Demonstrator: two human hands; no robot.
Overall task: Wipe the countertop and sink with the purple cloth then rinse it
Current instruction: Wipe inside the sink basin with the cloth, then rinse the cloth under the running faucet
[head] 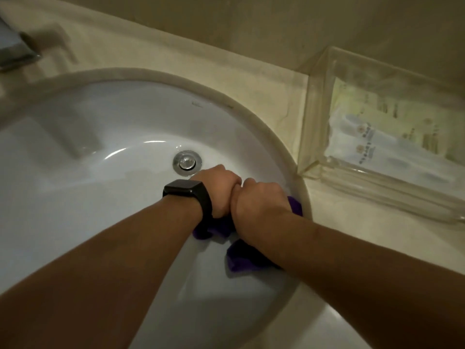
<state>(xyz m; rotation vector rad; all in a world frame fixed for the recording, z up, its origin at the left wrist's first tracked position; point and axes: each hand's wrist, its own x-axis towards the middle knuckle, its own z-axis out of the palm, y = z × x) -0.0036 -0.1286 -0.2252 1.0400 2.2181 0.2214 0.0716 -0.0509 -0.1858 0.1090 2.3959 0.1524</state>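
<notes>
A person's two bare arms reach up from the bottom of the frame into a white round sink (100, 197). The two hands meet in the middle of the frame, pressed side by side and touching each other. The left hand (219, 190) is curled into a fist and holds the purple cloth (241, 258). The right hand (259, 200) is curled the same way and holds the cloth too. The fingers of both hands are tucked under and cannot be seen. The cloth is bunched up under the hands, inside the sink bowl on its right side. Bits of it stick out below the left wrist, below the right wrist and at the right of the right hand, close to the sink's edge. A black smartwatch (191, 192) sits on the left wrist. The shiny metal drain (187, 162) is just above the left hand, nearly touching its knuckles. The sink looks wet and shiny near the drain. A cream stone countertop (339, 248) goes all round the sink. In the upper left corner of the frame is a blurry metal faucet (15, 51), standing on the countertop behind the sink. At the right of the frame a clear plastic tray (317, 102) stands on the countertop, just beside the sink's edge. Inside the tray lie small white packets (377, 152) with a little round mark and some print on them, too small to read. A plain beige wall (276, 21) runs along the top of the frame.
</notes>
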